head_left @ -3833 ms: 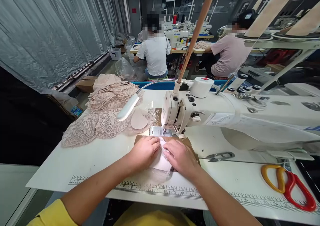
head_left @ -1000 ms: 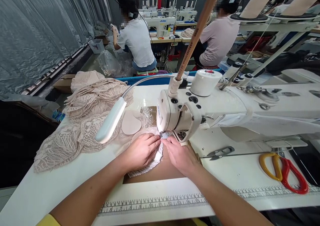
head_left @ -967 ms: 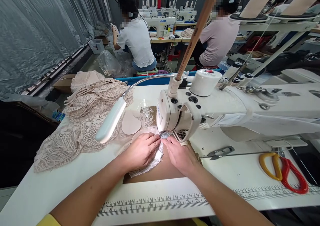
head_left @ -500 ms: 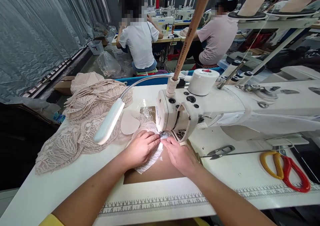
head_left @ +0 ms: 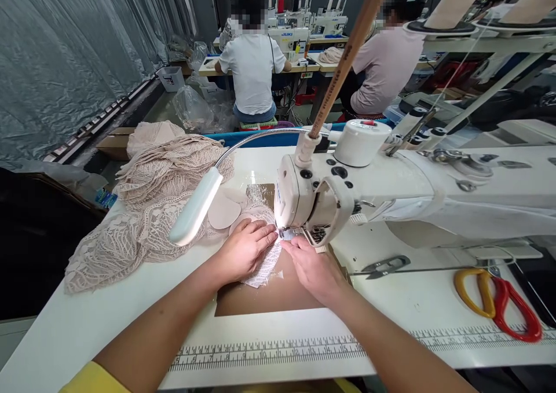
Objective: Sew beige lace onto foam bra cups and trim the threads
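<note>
My left hand (head_left: 246, 249) lies flat, fingers together, on a small white lace piece (head_left: 264, 268) just left of the needle of the white sewing machine (head_left: 347, 190). My right hand (head_left: 313, 267) rests beside it with its fingertips pressing the fabric edge at the presser foot. The lace sits on a brown plate (head_left: 278, 294) set into the white table (head_left: 130, 318). The needle itself is hidden behind the machine head.
A heap of beige lace pieces (head_left: 156, 196) and oval pads (head_left: 223, 212) lies at the left under a gooseneck lamp (head_left: 195, 208). Thread snips (head_left: 384, 265) and red-and-yellow scissors (head_left: 499, 303) lie at the right. Two people sit at machines behind, backs turned.
The lace piece has fed further under the foot, so less of it shows in front of my hands. Both hands have crept slightly toward the needle with it.
</note>
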Demonstrator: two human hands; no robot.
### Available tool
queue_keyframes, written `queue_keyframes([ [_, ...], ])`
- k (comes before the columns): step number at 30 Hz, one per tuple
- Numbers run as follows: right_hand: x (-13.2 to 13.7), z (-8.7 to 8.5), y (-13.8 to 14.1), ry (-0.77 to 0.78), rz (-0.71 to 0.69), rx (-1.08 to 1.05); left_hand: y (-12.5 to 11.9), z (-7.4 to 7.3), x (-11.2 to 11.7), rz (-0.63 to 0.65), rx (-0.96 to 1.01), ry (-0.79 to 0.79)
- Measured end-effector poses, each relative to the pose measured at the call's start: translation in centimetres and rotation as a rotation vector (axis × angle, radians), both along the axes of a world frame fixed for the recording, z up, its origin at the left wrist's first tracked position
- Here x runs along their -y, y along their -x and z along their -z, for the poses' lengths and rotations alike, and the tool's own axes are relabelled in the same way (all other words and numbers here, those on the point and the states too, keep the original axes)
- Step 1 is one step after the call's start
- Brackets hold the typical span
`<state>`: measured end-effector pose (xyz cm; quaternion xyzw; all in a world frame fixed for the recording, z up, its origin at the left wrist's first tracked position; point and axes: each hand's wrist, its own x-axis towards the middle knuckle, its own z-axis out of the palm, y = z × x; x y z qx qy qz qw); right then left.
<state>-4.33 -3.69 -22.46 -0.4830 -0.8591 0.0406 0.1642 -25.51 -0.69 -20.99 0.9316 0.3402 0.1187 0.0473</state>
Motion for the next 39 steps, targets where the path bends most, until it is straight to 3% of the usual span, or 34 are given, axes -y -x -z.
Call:
queue_keyframes([
  [6,0.1,-0.2,-0.3,-0.054,-0.02,-0.092,0.2,-0.7,0.6,-0.006,-0.017,-0.011],
  [17,0.5,-0.6,0.0,-0.048,-0.017,-0.009,0.1,-0.6,1.1,0.169,-0.005,0.006],
  [27,0.4,-0.3,0.4,-0.097,0.032,0.003,-0.5,-0.6,1.3,0.081,0.015,-0.027],
  [39,0.8,-0.9,-0.1,-0.003,-0.109,0.006,0.4,-0.9,0.7,0.119,0.031,0.051],
])
